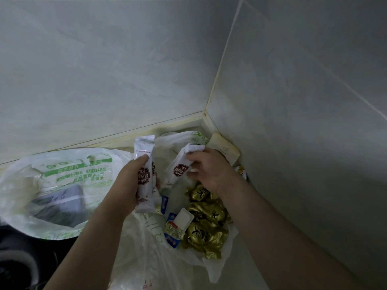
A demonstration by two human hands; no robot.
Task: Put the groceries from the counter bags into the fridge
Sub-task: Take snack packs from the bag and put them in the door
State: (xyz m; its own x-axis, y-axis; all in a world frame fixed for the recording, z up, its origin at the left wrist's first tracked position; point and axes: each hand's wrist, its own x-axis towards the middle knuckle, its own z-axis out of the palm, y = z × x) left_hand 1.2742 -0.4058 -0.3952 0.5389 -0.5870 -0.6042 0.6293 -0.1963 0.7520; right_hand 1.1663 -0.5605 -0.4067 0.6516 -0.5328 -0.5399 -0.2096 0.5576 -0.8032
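My left hand (132, 181) grips white stick packets (144, 155) with a dark red logo, held upright above an open thin plastic bag (150, 254) on the counter. My right hand (209, 170) pinches the top of another white packet (180, 166) of the same kind, tilted, just to the right. Inside the open bag lie several gold foil packets (206, 233), a small white tub (184, 219) and small blue-edged portion packs (171, 240). A second white bag with green print (62, 181) sits at the left and holds a grey box (62, 204).
Grey tiled walls meet in a corner (206, 114) right behind the bags. A beige paper packet (225, 151) leans in that corner. A dark round object (14, 262) lies at the lower left beside the counter. The fridge is not in view.
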